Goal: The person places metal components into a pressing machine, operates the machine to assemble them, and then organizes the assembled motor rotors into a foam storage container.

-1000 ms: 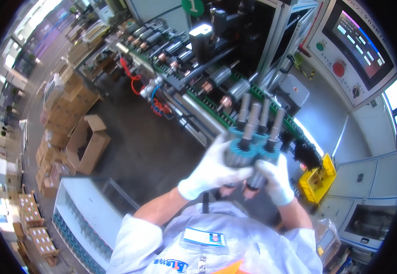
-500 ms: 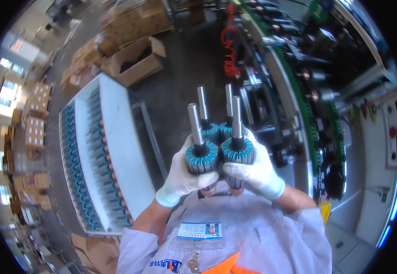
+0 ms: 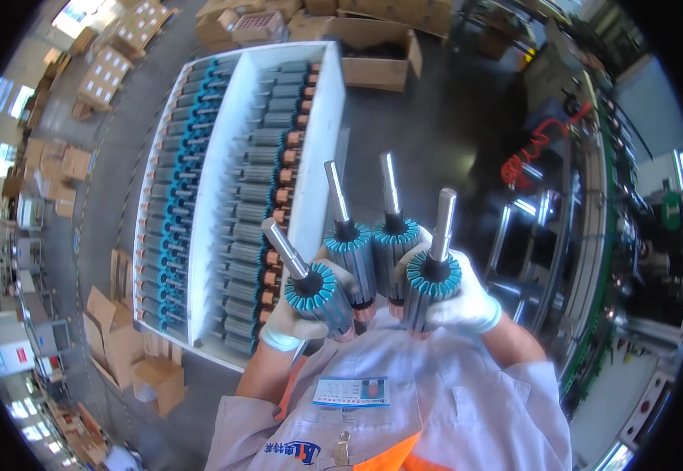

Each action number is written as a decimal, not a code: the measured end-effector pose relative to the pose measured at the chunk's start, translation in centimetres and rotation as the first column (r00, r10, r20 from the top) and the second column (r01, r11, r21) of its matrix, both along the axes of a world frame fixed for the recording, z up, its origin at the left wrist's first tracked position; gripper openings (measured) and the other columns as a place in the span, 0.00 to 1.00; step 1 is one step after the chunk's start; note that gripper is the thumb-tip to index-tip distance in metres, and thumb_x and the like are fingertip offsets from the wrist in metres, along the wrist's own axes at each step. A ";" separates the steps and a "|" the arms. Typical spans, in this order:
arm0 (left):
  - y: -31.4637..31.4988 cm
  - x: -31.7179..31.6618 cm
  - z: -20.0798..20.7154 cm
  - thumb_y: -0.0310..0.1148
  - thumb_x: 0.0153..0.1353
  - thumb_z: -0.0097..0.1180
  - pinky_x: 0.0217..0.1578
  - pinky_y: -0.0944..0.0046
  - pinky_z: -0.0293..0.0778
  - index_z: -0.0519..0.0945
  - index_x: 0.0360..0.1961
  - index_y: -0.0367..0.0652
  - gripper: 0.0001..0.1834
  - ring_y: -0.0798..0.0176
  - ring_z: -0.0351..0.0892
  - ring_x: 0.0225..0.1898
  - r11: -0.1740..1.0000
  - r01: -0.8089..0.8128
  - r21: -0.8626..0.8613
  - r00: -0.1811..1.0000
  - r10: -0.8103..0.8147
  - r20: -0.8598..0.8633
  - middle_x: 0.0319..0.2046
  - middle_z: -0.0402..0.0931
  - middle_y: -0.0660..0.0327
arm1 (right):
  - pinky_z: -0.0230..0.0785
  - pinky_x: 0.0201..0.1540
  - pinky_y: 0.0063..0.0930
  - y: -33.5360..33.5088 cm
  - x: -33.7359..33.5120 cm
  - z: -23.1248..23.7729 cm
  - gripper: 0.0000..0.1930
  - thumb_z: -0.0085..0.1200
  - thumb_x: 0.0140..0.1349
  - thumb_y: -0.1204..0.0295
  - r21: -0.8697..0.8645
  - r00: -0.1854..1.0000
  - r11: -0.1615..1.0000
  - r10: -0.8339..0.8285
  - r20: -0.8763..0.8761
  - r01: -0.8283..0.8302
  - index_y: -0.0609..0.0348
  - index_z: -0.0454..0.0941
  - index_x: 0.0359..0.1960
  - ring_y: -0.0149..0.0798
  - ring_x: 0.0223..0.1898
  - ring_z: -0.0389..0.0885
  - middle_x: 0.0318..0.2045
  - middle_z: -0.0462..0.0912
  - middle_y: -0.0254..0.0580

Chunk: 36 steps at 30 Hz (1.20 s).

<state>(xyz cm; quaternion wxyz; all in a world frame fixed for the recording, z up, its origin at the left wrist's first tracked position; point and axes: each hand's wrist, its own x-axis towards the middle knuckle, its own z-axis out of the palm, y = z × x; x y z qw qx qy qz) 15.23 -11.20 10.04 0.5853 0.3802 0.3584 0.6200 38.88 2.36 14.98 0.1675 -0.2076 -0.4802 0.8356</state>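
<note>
My left hand [image 3: 288,323], in a white glove, is closed around two motor armatures. The nearer armature [image 3: 327,304] leans to the left, and the farther one [image 3: 351,263] stands almost upright beside it. Two more are gripped in my gloved right hand [image 3: 471,304]: a near armature [image 3: 428,302] and a far armature [image 3: 393,250]. Each has a bare steel shaft pointing up, a teal slotted end, a grey ribbed body and a copper end downward. All are held in front of my chest, and some of my fingers are hidden behind them.
At my left stands a white two-bay rack [image 3: 319,169] with rows of armatures lying in it. An open cardboard box [image 3: 373,74] sits beyond it, and more cartons [image 3: 121,357] lie at its near left. A conveyor line [image 3: 604,267] and a red coiled hose [image 3: 518,166] are at the right.
My view has turned left, so the rack now sits closer to the middle and the conveyor farther right. The armatures in both hands have spread apart and tilt outward more.
</note>
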 end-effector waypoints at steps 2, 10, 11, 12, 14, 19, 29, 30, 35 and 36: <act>-0.8 -1.9 -0.1 0.43 0.34 0.73 0.48 0.62 0.73 0.79 0.47 0.30 0.37 0.58 0.78 0.46 0.999 -0.038 -0.031 0.998 0.040 0.048 0.44 0.77 0.54 | 0.75 0.48 0.34 1.1 -3.0 -0.4 0.37 0.77 0.44 0.54 0.019 0.997 0.999 0.028 -0.065 -0.027 0.69 0.77 0.50 0.37 0.43 0.79 0.49 0.76 0.48; 0.4 -6.8 -1.7 0.49 0.36 0.74 0.48 0.61 0.74 0.81 0.46 0.32 0.38 0.60 0.77 0.46 0.955 -0.269 -0.124 0.960 0.276 0.047 0.43 0.76 0.56 | 0.74 0.49 0.29 7.6 -12.4 -2.8 0.38 0.79 0.41 0.53 -0.123 0.956 0.949 0.291 -0.023 -0.292 0.66 0.77 0.49 0.32 0.42 0.78 0.41 0.81 0.38; 1.1 -7.5 -2.5 0.49 0.36 0.75 0.47 0.61 0.75 0.80 0.46 0.32 0.39 0.60 0.78 0.45 0.943 -0.319 -0.093 0.946 0.322 0.028 0.44 0.77 0.56 | 0.74 0.49 0.29 8.9 -14.1 -3.1 0.37 0.78 0.43 0.53 -0.111 0.948 0.941 0.318 -0.028 -0.319 0.66 0.77 0.49 0.31 0.42 0.78 0.41 0.81 0.38; 1.7 -8.1 -3.2 0.49 0.36 0.75 0.47 0.61 0.75 0.80 0.46 0.32 0.39 0.60 0.78 0.45 0.935 -0.344 -0.088 0.937 0.348 0.030 0.44 0.77 0.56 | 0.74 0.49 0.29 10.2 -15.7 -4.0 0.37 0.77 0.45 0.54 -0.109 0.933 0.926 0.358 -0.049 -0.361 0.67 0.77 0.51 0.31 0.43 0.78 0.42 0.81 0.38; 3.7 -9.5 -4.4 0.48 0.36 0.76 0.46 0.62 0.76 0.80 0.47 0.32 0.39 0.60 0.80 0.44 0.873 -0.465 -0.146 0.879 0.475 0.043 0.43 0.79 0.56 | 0.74 0.50 0.32 13.5 -18.9 -5.6 0.37 0.74 0.51 0.56 -0.060 0.897 0.896 0.435 -0.073 -0.439 0.68 0.74 0.56 0.32 0.43 0.78 0.43 0.81 0.37; 12.2 -13.9 -5.1 0.42 0.41 0.77 0.47 0.61 0.79 0.76 0.54 0.31 0.40 0.59 0.83 0.44 0.788 -0.587 -0.185 0.753 0.616 0.232 0.45 0.81 0.53 | 0.71 0.53 0.25 23.2 -28.9 -7.9 0.36 0.71 0.53 0.59 -0.045 0.809 0.808 0.587 -0.016 -0.587 0.67 0.73 0.60 0.26 0.46 0.76 0.44 0.81 0.33; 28.6 -22.8 -11.4 0.34 0.58 0.69 0.26 0.65 0.82 0.77 0.48 0.29 0.23 0.60 0.84 0.30 0.655 -0.677 -0.337 0.584 0.756 0.295 0.35 0.82 0.53 | 0.76 0.43 0.24 38.7 -45.5 -15.6 0.24 0.69 0.58 0.62 -0.087 0.659 0.684 0.724 0.206 -0.724 0.66 0.80 0.50 0.26 0.38 0.81 0.38 0.84 0.35; 29.8 -22.9 -11.9 0.32 0.60 0.66 0.26 0.66 0.81 0.77 0.47 0.30 0.19 0.61 0.84 0.29 0.605 -0.720 -0.340 0.523 0.795 0.307 0.34 0.82 0.53 | 0.76 0.45 0.24 39.3 -46.8 -16.3 0.23 0.69 0.58 0.63 -0.136 0.622 0.660 0.746 0.237 -0.739 0.65 0.80 0.50 0.25 0.39 0.81 0.40 0.84 0.35; 32.6 -23.7 -14.8 0.30 0.60 0.66 0.25 0.65 0.80 0.77 0.47 0.31 0.18 0.63 0.83 0.28 0.552 -0.692 -0.465 0.434 0.833 0.344 0.35 0.82 0.55 | 0.76 0.45 0.25 40.9 -49.5 -18.0 0.21 0.71 0.56 0.66 -0.225 0.544 0.623 0.772 0.327 -0.749 0.64 0.80 0.47 0.25 0.39 0.80 0.39 0.83 0.34; 33.0 -23.6 -15.2 0.32 0.59 0.68 0.34 0.65 0.80 0.78 0.49 0.32 0.21 0.67 0.83 0.34 0.519 -0.691 -0.503 0.423 0.855 0.300 0.37 0.82 0.59 | 0.76 0.45 0.24 41.0 -49.8 -18.6 0.21 0.71 0.56 0.65 -0.160 0.538 0.621 0.759 0.366 -0.767 0.64 0.80 0.46 0.25 0.38 0.80 0.39 0.83 0.34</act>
